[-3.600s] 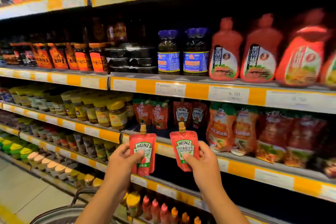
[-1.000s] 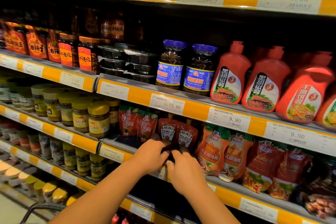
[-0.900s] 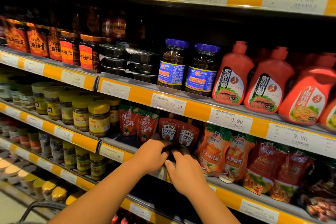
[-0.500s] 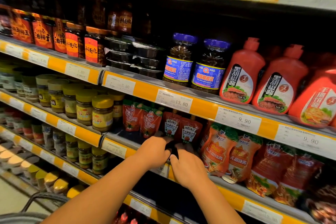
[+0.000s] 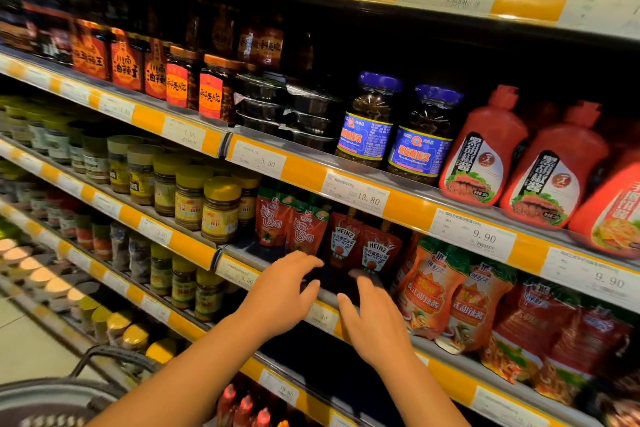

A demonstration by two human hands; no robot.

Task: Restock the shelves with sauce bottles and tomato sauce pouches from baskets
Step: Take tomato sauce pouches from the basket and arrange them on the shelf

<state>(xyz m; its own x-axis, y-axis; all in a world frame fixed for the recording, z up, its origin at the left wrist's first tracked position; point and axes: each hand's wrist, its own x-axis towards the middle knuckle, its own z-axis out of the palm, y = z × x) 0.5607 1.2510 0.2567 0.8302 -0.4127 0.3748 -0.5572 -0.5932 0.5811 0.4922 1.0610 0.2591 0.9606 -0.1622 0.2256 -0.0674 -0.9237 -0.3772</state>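
Yellow-lidded jars on the middle shelf, left hand with fingers spread and empty, two Heinz tomato ketchup pouches standing upright just behind both hands, right hand likewise spread and empty, orange sauce pouches beside.

Heinz pouches: red, with a white label and a red tomato
Squeeze bottles: red, with black and white labels
Dark jars: blue lids, blue and yellow labels
Small jars: yellow lids
Shelf edge strips: orange and white
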